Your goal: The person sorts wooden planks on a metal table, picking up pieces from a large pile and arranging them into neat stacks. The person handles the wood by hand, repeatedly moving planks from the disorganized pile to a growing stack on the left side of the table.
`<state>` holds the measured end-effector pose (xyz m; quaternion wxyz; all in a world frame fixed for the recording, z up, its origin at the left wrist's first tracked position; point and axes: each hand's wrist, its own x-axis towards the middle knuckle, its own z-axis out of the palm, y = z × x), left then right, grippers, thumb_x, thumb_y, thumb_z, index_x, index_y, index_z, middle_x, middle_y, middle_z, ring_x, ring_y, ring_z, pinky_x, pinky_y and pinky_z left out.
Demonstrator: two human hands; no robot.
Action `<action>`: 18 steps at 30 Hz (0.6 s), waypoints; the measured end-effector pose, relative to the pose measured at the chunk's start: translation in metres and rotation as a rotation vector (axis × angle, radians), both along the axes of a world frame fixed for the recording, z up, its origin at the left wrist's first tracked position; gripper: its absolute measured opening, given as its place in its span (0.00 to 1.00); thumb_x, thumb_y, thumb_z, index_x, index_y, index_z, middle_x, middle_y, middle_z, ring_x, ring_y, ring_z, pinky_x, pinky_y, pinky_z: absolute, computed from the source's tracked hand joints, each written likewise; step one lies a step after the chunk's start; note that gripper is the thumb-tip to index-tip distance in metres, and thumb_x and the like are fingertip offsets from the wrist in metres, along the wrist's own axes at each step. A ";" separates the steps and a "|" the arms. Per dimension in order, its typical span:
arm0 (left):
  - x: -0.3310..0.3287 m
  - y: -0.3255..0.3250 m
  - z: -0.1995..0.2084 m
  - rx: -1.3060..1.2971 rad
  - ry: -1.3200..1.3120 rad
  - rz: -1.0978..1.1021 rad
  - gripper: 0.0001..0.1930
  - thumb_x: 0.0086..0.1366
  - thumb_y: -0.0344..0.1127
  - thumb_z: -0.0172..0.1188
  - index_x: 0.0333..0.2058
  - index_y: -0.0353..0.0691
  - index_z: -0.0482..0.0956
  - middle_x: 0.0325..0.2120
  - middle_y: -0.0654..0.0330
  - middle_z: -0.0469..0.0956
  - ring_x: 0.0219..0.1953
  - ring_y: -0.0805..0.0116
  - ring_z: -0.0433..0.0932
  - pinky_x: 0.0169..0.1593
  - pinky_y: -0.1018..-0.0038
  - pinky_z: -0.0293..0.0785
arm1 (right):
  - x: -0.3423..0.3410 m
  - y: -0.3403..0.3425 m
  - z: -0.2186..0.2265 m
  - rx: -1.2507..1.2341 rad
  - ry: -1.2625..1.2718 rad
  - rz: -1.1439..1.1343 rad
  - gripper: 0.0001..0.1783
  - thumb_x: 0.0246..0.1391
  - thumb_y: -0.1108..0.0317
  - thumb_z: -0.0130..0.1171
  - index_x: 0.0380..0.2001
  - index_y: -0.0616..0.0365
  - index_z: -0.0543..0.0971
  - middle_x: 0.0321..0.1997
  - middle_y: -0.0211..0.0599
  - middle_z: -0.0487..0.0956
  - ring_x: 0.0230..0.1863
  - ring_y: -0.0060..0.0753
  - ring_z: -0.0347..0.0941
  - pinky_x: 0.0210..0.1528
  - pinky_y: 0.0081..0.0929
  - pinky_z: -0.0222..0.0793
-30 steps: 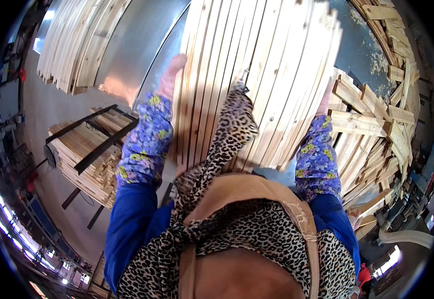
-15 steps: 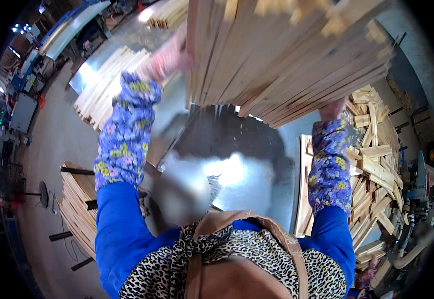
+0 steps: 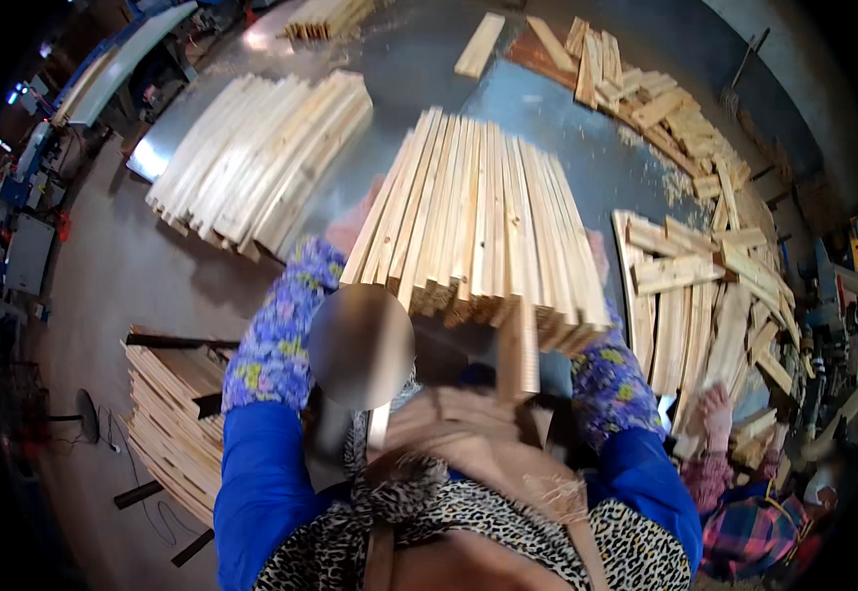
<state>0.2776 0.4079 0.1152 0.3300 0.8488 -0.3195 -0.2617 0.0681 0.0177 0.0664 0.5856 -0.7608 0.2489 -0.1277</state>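
A wide bundle of pale wooden strips (image 3: 488, 212) lies side by side in front of me, its near ends jutting over the metal table's edge towards my body. My left hand (image 3: 353, 219) presses against the bundle's left side, blurred and partly hidden behind it. On the opposite side, my right hand (image 3: 598, 258) clasps the bundle, and only a little of it shows. One strip (image 3: 518, 350) sticks out from the near ends, lower than the others. A blurred round grey object (image 3: 362, 345) blocks the view beside my left sleeve.
Another row of strips (image 3: 262, 163) rests at the table's left. Loose offcuts (image 3: 660, 98) are heaped at the far right, and more boards (image 3: 690, 295) lie nearer. A stack of strips (image 3: 178, 424) sits on a dark rack at left. Another person's hand (image 3: 715, 414) reaches in at lower right.
The bundle has come down from its raised, upright position and towards me, so its upper face and near ends now show. Both my hands moved down and closer with it.
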 end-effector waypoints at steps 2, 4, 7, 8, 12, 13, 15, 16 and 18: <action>-0.014 0.032 -0.028 0.160 -0.001 0.009 0.30 0.79 0.51 0.58 0.72 0.44 0.73 0.64 0.45 0.81 0.65 0.49 0.82 0.67 0.54 0.79 | -0.027 0.015 -0.059 -0.297 0.255 0.121 0.30 0.76 0.47 0.52 0.61 0.64 0.84 0.54 0.47 0.88 0.51 0.41 0.87 0.55 0.39 0.84; -0.023 0.063 -0.064 0.355 -0.102 0.009 0.32 0.77 0.54 0.58 0.73 0.44 0.72 0.61 0.38 0.82 0.65 0.41 0.80 0.67 0.55 0.76 | -0.045 0.043 -0.097 -0.083 0.152 0.055 0.30 0.76 0.48 0.53 0.64 0.64 0.81 0.62 0.49 0.85 0.56 0.42 0.86 0.56 0.39 0.84; -0.073 0.077 -0.059 -0.066 0.235 0.208 0.29 0.77 0.52 0.57 0.70 0.44 0.76 0.61 0.39 0.82 0.64 0.38 0.79 0.68 0.57 0.75 | -0.062 0.066 -0.119 0.677 -0.026 -0.197 0.34 0.75 0.54 0.55 0.74 0.67 0.70 0.69 0.53 0.80 0.65 0.47 0.81 0.66 0.41 0.78; -0.083 0.088 -0.055 0.002 0.231 0.266 0.28 0.77 0.52 0.57 0.69 0.43 0.77 0.61 0.40 0.82 0.65 0.39 0.79 0.69 0.58 0.74 | -0.054 0.083 -0.102 0.741 -0.010 -0.186 0.35 0.75 0.55 0.56 0.75 0.68 0.68 0.68 0.54 0.80 0.67 0.48 0.80 0.68 0.42 0.77; -0.063 0.126 -0.072 0.098 -0.039 0.364 0.26 0.77 0.50 0.54 0.66 0.44 0.80 0.62 0.45 0.82 0.65 0.42 0.79 0.69 0.58 0.74 | -0.016 0.123 -0.049 0.692 0.076 -0.223 0.35 0.70 0.65 0.58 0.75 0.70 0.66 0.66 0.51 0.81 0.64 0.47 0.80 0.66 0.45 0.79; -0.054 0.137 -0.072 0.109 -0.136 0.317 0.25 0.77 0.50 0.54 0.66 0.44 0.80 0.62 0.45 0.82 0.64 0.42 0.79 0.68 0.58 0.74 | -0.011 0.139 -0.029 0.719 0.097 -0.143 0.35 0.69 0.66 0.59 0.74 0.70 0.67 0.66 0.50 0.80 0.64 0.46 0.79 0.66 0.46 0.78; -0.048 0.157 -0.067 0.196 -0.296 0.399 0.23 0.78 0.44 0.50 0.61 0.36 0.80 0.56 0.40 0.83 0.60 0.42 0.81 0.64 0.53 0.76 | 0.007 0.150 -0.059 0.899 0.034 0.005 0.25 0.63 0.69 0.60 0.63 0.65 0.77 0.46 0.38 0.83 0.48 0.38 0.81 0.59 0.36 0.81; -0.044 0.161 -0.052 0.359 -0.239 0.425 0.25 0.77 0.48 0.53 0.60 0.33 0.79 0.59 0.41 0.82 0.61 0.40 0.79 0.65 0.51 0.75 | 0.020 0.174 -0.028 0.858 0.126 0.016 0.19 0.62 0.70 0.59 0.56 0.61 0.80 0.38 0.30 0.78 0.40 0.28 0.76 0.48 0.32 0.82; -0.047 0.154 -0.035 0.353 -0.302 0.401 0.29 0.75 0.51 0.56 0.62 0.32 0.79 0.61 0.40 0.80 0.62 0.39 0.79 0.66 0.52 0.75 | 0.041 0.213 -0.006 0.942 0.117 0.033 0.26 0.65 0.68 0.60 0.65 0.58 0.78 0.38 0.23 0.77 0.38 0.18 0.72 0.43 0.22 0.75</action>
